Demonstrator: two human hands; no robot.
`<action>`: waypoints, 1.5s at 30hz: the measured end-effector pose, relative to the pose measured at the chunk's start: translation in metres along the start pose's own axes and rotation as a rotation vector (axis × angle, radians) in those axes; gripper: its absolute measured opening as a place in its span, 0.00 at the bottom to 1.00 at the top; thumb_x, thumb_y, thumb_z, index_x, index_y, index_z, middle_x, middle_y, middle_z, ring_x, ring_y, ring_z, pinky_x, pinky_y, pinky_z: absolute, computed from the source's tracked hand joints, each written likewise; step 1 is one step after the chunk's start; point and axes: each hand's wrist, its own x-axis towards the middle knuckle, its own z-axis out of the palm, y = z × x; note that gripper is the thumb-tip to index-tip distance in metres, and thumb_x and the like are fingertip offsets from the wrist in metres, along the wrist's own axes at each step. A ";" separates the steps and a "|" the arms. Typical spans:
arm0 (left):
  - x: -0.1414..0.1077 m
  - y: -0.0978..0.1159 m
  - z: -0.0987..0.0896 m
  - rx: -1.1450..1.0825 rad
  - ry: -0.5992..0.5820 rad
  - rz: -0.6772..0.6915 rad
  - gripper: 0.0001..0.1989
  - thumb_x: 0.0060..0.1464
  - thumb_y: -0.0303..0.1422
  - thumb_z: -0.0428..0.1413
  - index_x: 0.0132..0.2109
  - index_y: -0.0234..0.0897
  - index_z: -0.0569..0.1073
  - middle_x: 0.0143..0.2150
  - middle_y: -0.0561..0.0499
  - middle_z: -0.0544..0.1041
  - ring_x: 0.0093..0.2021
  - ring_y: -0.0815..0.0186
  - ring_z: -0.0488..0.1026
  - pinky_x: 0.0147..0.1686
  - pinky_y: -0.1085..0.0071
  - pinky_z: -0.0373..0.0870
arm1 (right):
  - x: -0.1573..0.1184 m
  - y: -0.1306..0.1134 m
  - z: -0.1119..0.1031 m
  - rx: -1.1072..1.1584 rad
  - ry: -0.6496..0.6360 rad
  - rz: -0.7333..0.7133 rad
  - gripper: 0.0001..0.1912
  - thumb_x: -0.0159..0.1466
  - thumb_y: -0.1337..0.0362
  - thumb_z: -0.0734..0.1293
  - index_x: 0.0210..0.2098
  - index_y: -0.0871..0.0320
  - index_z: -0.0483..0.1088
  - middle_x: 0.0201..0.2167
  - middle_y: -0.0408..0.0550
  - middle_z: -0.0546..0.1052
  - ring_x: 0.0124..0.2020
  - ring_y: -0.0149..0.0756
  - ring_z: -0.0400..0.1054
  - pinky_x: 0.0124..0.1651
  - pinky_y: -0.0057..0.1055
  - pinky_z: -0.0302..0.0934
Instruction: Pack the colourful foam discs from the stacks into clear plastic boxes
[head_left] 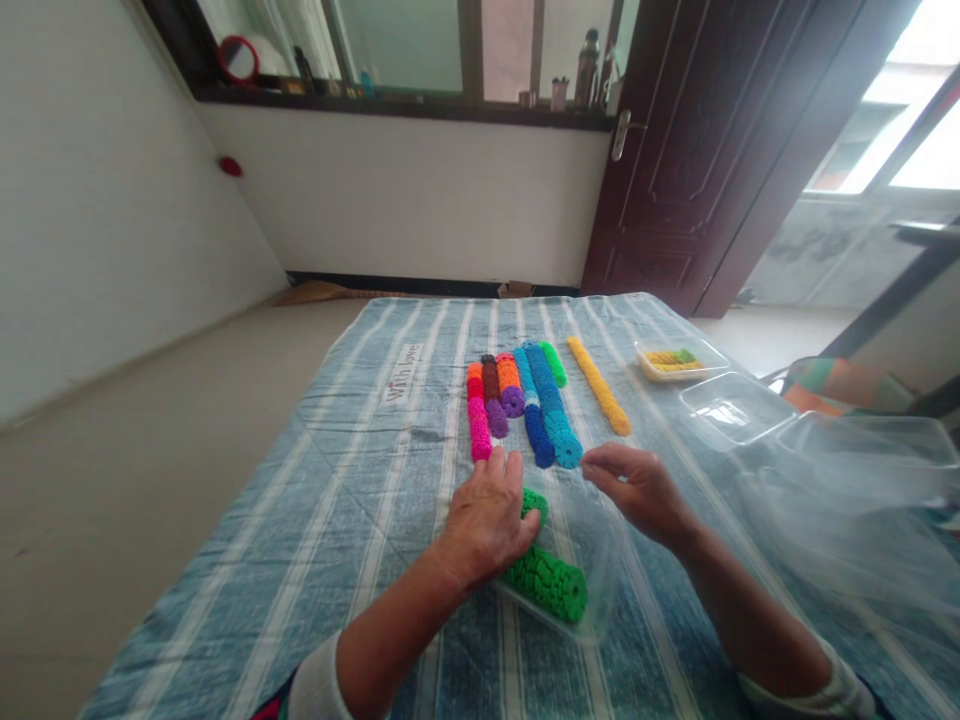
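Rolls (551, 588): thick greens in box (604, 585) under my loosely open left hand (484, 525), most others out beyond. Right hand (641, 492) half-curled, grip unclear.

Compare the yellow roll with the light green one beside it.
The yellow roll is long; the light green roll is much shorter. The yellow roll lies apart from the other rolls, while the light green roll lies up against the blue roll. Both are slim and lie on the striped cloth, slanting the same way.
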 end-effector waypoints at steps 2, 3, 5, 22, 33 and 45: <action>0.000 0.001 -0.001 0.003 -0.008 -0.005 0.29 0.54 0.39 0.53 0.59 0.27 0.63 0.60 0.34 0.65 0.59 0.48 0.65 0.55 0.57 0.67 | 0.000 0.002 0.000 0.004 -0.004 0.007 0.09 0.62 0.61 0.66 0.29 0.57 0.75 0.27 0.44 0.77 0.29 0.33 0.70 0.34 0.29 0.64; 0.000 0.001 -0.001 0.004 -0.008 -0.006 0.28 0.54 0.39 0.53 0.58 0.28 0.63 0.59 0.35 0.65 0.58 0.48 0.65 0.55 0.57 0.67 | 0.000 0.003 0.001 0.007 -0.008 0.014 0.09 0.62 0.61 0.66 0.29 0.57 0.75 0.27 0.44 0.77 0.29 0.33 0.69 0.34 0.29 0.64; -0.001 0.001 -0.002 0.005 -0.004 -0.005 0.26 0.54 0.39 0.53 0.57 0.29 0.64 0.58 0.36 0.67 0.57 0.49 0.66 0.54 0.58 0.67 | 0.000 0.005 0.001 0.013 -0.019 0.030 0.09 0.62 0.61 0.65 0.29 0.58 0.75 0.27 0.44 0.77 0.29 0.33 0.69 0.34 0.29 0.63; 0.000 0.002 0.003 0.020 -0.004 -0.025 0.26 0.55 0.39 0.54 0.57 0.31 0.64 0.57 0.37 0.67 0.57 0.49 0.66 0.53 0.58 0.68 | -0.004 0.014 0.010 0.027 -0.110 0.088 0.10 0.63 0.61 0.64 0.29 0.58 0.74 0.24 0.42 0.74 0.27 0.32 0.68 0.32 0.28 0.60; 0.000 -0.001 0.005 0.027 -0.005 -0.025 0.31 0.54 0.39 0.54 0.62 0.28 0.62 0.62 0.35 0.63 0.61 0.48 0.63 0.58 0.58 0.64 | -0.003 0.036 0.018 -0.115 0.144 0.116 0.12 0.62 0.60 0.64 0.42 0.57 0.74 0.26 0.43 0.77 0.25 0.32 0.69 0.32 0.28 0.62; 0.001 -0.003 0.010 0.041 0.013 -0.030 0.33 0.54 0.39 0.54 0.64 0.28 0.60 0.64 0.35 0.62 0.62 0.49 0.62 0.58 0.58 0.64 | -0.003 0.040 0.022 -0.178 0.103 0.075 0.12 0.62 0.61 0.63 0.40 0.58 0.75 0.31 0.47 0.79 0.31 0.37 0.72 0.36 0.32 0.63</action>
